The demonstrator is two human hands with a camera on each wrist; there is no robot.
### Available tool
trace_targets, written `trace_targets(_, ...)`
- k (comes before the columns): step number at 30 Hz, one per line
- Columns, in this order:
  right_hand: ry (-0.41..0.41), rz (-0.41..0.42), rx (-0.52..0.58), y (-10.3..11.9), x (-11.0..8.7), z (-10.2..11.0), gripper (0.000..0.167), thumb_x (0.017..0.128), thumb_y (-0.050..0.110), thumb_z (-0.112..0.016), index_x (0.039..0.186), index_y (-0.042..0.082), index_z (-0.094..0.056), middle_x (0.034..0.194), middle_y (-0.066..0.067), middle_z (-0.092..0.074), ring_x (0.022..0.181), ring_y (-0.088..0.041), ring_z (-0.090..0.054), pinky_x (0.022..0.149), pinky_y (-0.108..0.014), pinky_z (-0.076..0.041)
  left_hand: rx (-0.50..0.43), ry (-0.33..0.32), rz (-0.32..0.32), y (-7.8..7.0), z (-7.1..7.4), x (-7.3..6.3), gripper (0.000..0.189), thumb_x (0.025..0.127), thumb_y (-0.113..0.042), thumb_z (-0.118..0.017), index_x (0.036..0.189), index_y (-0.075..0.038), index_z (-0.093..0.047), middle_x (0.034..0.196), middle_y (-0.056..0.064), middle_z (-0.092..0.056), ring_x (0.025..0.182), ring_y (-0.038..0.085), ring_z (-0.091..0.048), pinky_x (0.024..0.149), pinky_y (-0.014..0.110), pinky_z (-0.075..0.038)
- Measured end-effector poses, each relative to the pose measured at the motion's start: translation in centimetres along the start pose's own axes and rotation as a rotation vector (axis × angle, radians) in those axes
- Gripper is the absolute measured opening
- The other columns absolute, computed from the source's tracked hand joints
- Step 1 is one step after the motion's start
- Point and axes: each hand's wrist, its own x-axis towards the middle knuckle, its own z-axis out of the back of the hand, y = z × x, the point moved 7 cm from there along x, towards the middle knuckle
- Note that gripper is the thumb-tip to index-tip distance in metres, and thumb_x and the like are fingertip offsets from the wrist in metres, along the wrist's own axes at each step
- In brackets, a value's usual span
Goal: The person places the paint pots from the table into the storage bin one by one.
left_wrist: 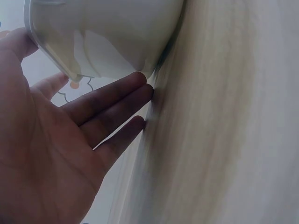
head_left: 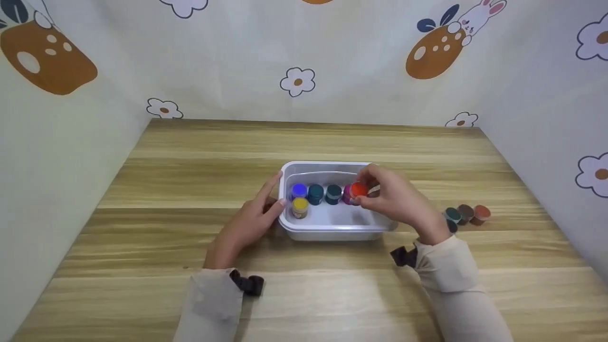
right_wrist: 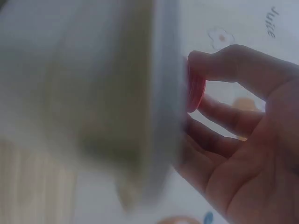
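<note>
A white plastic tub (head_left: pixel 337 235) stands on the table. Along its back side sit small paint pots: a blue one (head_left: pixel 299 191), a teal one (head_left: pixel 315 194), a dark green one (head_left: pixel 333 194) and a purple one (head_left: pixel 347 195), partly hidden. In front of the blue pot is a yellow-lidded pot (head_left: pixel 299 207). My right hand (head_left: pixel 401 195) pinches a red-lidded paint pot (head_left: pixel 358 190) over the tub's right part; in the right wrist view, the tub wall hides most of that pot. My left hand (head_left: pixel 247 223) touches the tub's left rim, its fingers fairly straight in the left wrist view.
Right of the tub, several more pots stand on the wooden table (head_left: pixel 156 228): a dark green one (head_left: pixel 453 215), a brown one (head_left: pixel 465 213), an orange-red one (head_left: pixel 481 214), and a dark one partly behind the right wrist. A patterned curtain (head_left: pixel 237 57) surrounds the table's back and sides.
</note>
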Motion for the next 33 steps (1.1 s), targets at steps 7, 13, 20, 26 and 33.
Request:
trace_targets(7,0.098,0.045,-0.025,1.4,2.1,-4.4,0.028,0.082,0.009,-0.08,0.104,0.003,-0.065,0.094,-0.006,-0.065,0.087,-0.021,-0.06,0.082,-0.036,-0.053,-0.015,-0.005,0.005,0.2,0.0,0.0,0.064,0.101,-0.048,-0.05,0.155,-0.049,-0.016,0.13,0.012,-0.062,0.114,0.026,-0.06,0.101,0.053,-0.045)
trace_targets(13,0.113,0.046,-0.08,1.5,3.2,-6.4,0.027,0.08,0.01,-0.082,0.101,0.003,-0.067,0.092,-0.005,-0.066,0.085,-0.019,-0.06,0.082,-0.036,-0.053,0.002,-0.006,-0.019,0.1,0.0,0.1,0.064,0.102,-0.047,-0.049,0.157,-0.044,-0.016,0.125,0.012,-0.064,0.109,0.025,-0.061,0.097,0.051,-0.047)
trace_targets(20,0.079,0.038,-0.155,1.8,3.7,-7.1,0.021,0.079,0.014,-0.083,0.092,0.005,-0.069,0.085,-0.004,-0.067,0.077,-0.017,-0.059,0.075,-0.035,-0.053,0.008,-0.007,-0.001,0.0,0.0,0.0,0.064,0.101,-0.048,-0.049,0.156,-0.046,-0.017,0.122,0.011,-0.064,0.106,0.024,-0.061,0.095,0.05,-0.047)
trace_targets(26,0.061,0.019,-0.171,1.7,3.9,-7.5,0.018,0.079,0.013,-0.083,0.088,0.006,-0.069,0.084,-0.003,-0.068,0.075,-0.016,-0.059,0.074,-0.035,-0.053,-0.005,-0.004,0.002,0.0,0.0,0.0,0.063,0.101,-0.05,-0.049,0.155,-0.049,-0.017,0.128,0.011,-0.063,0.112,0.025,-0.061,0.099,0.052,-0.045)
trace_targets(33,0.065,-0.011,-0.19,1.5,4.2,-8.0,0.019,0.08,0.014,-0.083,0.087,0.006,-0.068,0.081,-0.002,-0.066,0.071,-0.017,-0.058,0.071,-0.033,-0.053,-0.018,0.0,0.004,0.2,-0.1,0.0,0.064,0.101,-0.049,-0.049,0.155,-0.05,-0.015,0.132,0.011,-0.061,0.12,0.027,-0.059,0.103,0.055,-0.042)
